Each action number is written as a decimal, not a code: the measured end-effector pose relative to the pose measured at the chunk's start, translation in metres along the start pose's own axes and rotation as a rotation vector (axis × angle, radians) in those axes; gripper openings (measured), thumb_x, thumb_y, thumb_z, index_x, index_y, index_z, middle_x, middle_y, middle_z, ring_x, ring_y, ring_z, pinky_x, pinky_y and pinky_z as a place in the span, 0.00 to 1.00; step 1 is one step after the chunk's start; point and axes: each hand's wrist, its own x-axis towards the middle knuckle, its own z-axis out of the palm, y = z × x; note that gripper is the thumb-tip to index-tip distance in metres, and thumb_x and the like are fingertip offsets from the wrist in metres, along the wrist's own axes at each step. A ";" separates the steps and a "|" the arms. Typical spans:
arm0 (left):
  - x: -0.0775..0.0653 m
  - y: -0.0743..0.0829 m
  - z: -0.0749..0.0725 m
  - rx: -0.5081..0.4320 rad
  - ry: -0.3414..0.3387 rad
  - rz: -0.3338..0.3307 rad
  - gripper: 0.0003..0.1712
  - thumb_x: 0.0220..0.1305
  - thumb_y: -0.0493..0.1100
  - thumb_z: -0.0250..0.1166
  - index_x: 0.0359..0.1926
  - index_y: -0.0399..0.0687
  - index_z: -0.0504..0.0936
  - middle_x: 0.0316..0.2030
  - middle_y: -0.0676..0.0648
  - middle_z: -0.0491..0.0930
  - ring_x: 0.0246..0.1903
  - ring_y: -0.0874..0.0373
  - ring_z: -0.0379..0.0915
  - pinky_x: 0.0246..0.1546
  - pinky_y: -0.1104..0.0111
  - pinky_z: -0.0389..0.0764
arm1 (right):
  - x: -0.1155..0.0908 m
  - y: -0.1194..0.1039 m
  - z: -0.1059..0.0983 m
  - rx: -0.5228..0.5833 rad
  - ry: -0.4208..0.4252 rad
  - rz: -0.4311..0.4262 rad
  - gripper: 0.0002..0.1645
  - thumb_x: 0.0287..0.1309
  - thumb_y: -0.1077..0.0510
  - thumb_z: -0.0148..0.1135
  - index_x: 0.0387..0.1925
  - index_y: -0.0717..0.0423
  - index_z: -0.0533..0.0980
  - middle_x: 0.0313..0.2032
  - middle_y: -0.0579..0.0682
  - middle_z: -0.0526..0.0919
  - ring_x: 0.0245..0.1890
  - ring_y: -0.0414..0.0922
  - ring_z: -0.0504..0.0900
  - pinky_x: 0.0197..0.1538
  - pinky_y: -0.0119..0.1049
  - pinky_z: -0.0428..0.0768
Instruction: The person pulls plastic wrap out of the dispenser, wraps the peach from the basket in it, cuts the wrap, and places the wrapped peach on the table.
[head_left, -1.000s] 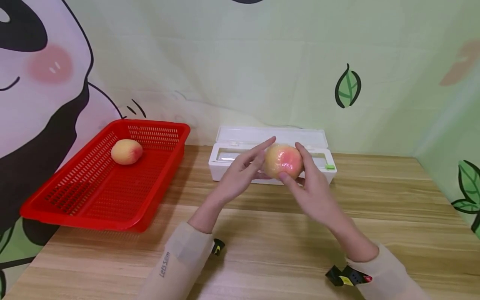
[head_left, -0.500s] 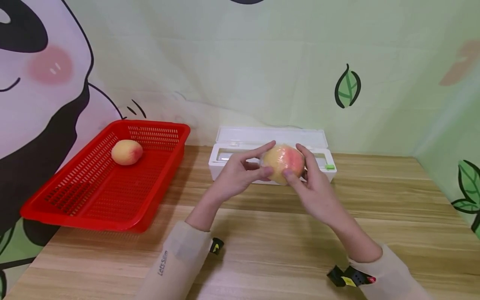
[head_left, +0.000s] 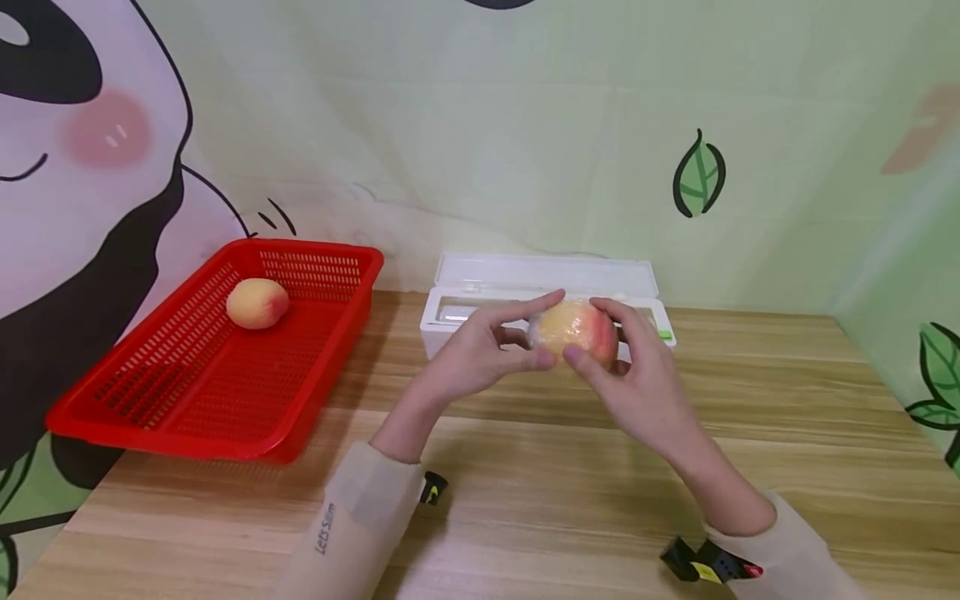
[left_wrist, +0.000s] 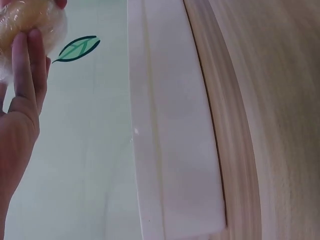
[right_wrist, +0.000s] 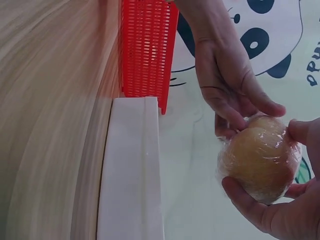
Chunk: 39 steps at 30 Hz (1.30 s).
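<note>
A yellow-and-pink peach (head_left: 573, 329) wrapped in shiny cling film is held up between both hands, in front of the white box. My right hand (head_left: 645, 383) grips its right side, thumb in front and fingers behind and over the top. On the left side, my left hand (head_left: 480, 350) pinches the peach and its film between thumb and fingers. In the right wrist view, film puckers on the peach (right_wrist: 260, 160) beside the left fingertips. The left wrist view cuts off part of the peach (left_wrist: 30, 20). A second peach (head_left: 257, 303) lies in the red basket.
The red plastic basket (head_left: 281, 433) stands on the left of the wooden table (head_left: 525, 517). A long white cling film box (head_left: 442, 337) with its lid raised stands at the back, against the printed wall sheet (head_left: 525, 150). A green tab (head_left: 664, 335) sits at its right end.
The left fingers have closed in on the peach from beside it. The peach has turned, its pink side going right, and has come slightly lower and right with both hands.
</note>
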 end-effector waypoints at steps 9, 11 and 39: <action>0.000 -0.002 -0.002 -0.017 -0.106 0.026 0.54 0.59 0.31 0.75 0.80 0.63 0.59 0.63 0.46 0.70 0.45 0.46 0.81 0.48 0.56 0.84 | -0.003 -0.004 -0.009 -0.038 -0.003 0.008 0.38 0.68 0.52 0.68 0.71 0.61 0.65 0.61 0.56 0.72 0.54 0.51 0.74 0.44 0.27 0.80; 0.000 -0.002 -0.003 0.012 -0.101 0.022 0.57 0.57 0.31 0.76 0.80 0.63 0.58 0.61 0.45 0.71 0.47 0.47 0.80 0.49 0.57 0.84 | -0.003 -0.004 -0.013 -0.051 0.007 0.006 0.38 0.67 0.53 0.69 0.71 0.62 0.65 0.60 0.56 0.73 0.54 0.51 0.74 0.44 0.26 0.80; -0.009 -0.010 -0.035 0.552 0.117 -0.182 0.27 0.68 0.47 0.70 0.66 0.47 0.77 0.62 0.44 0.73 0.65 0.42 0.66 0.64 0.50 0.70 | -0.016 0.041 -0.102 -0.528 -0.208 0.217 0.50 0.60 0.37 0.72 0.65 0.72 0.67 0.53 0.70 0.77 0.48 0.63 0.79 0.43 0.56 0.82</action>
